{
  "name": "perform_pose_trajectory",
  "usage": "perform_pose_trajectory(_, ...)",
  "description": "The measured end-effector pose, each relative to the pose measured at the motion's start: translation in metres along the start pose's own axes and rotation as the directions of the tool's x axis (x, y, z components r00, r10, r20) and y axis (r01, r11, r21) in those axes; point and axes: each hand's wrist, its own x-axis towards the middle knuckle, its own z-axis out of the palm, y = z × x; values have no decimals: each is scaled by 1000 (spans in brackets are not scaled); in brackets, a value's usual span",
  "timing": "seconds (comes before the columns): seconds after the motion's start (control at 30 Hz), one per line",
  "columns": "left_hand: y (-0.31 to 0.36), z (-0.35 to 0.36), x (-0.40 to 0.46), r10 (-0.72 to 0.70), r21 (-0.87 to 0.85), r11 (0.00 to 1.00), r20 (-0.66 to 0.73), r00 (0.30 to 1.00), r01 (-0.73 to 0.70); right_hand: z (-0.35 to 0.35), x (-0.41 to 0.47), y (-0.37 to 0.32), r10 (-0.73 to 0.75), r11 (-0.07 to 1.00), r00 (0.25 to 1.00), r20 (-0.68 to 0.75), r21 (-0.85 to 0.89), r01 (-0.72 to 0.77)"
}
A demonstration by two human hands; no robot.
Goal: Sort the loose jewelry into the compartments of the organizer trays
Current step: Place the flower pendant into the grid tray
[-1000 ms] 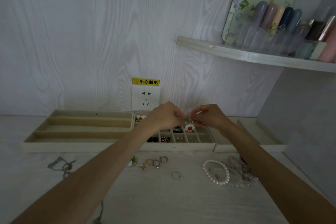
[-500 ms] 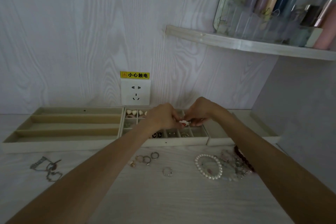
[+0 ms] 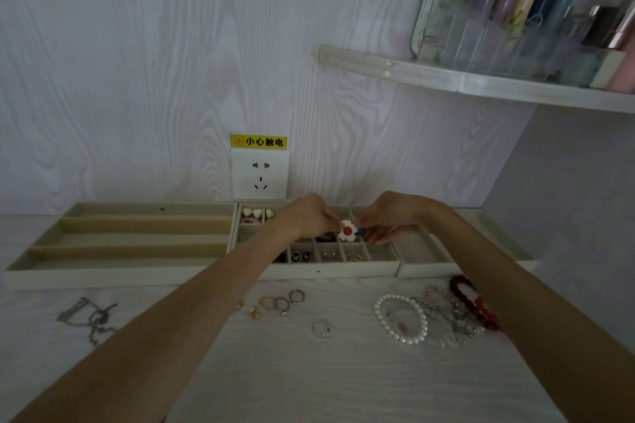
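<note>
My left hand (image 3: 305,216) and my right hand (image 3: 395,216) meet over the middle organizer tray (image 3: 319,272), which has small square compartments. Between their fingertips sits a white flower piece with a red centre (image 3: 347,231); both hands pinch it. Some compartments hold heart-shaped pieces (image 3: 257,213), dark studs (image 3: 296,256) and small earrings. Loose on the table lie several rings (image 3: 281,302), a beaded ring (image 3: 321,328), a pearl bracelet (image 3: 400,319), a red bead bracelet (image 3: 472,302) and a silver chain (image 3: 91,318).
A long-slot tray (image 3: 137,227) stands at the left and a shallow tray (image 3: 433,264) at the right, both against the wall. A wall socket (image 3: 260,175) is behind the trays. A shelf (image 3: 481,82) with bottles overhangs the upper right.
The view has shifted, so the scene sits slightly differently. Both hands stay together over the middle tray, and the white flower piece now faces me, fully visible between the fingertips.
</note>
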Motion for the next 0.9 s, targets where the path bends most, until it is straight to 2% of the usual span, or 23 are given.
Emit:
perform_pose_trajectory(0.13,-4,0,2,-36,-66,997,-3,999,36,-5,-10,11,-103,992,994,49,84,98)
perform_pose_trajectory(0.3,0,-1,6,-103,-29,994,64,993,105,-11,-12,8,-121,992,989,82,-11,122)
perform_pose_trajectory(0.4,1,1,14,-163,1,987,57,985,163,-11,-15,3,-105,994,994,13,-21,105)
perform_pose_trajectory(0.5,1,1,18,-201,4,980,11,979,201,-10,-12,4,-96,992,992,-87,68,102)
perform_pose_trajectory(0.6,4,2,18,-219,17,975,-41,975,220,-4,-5,9,-134,982,967,-218,104,159)
perform_pose_trajectory(0.67,6,2,16,-222,30,974,-54,973,224,0,-2,11,-146,978,956,-253,110,178)
perform_pose_trajectory(0.77,10,1,14,-214,68,973,-79,974,219,1,0,11,-103,989,962,-251,73,125)
perform_pose_trajectory(0.9,9,-2,13,-208,70,974,-99,973,216,6,-3,4,-23,994,986,-167,-109,5)
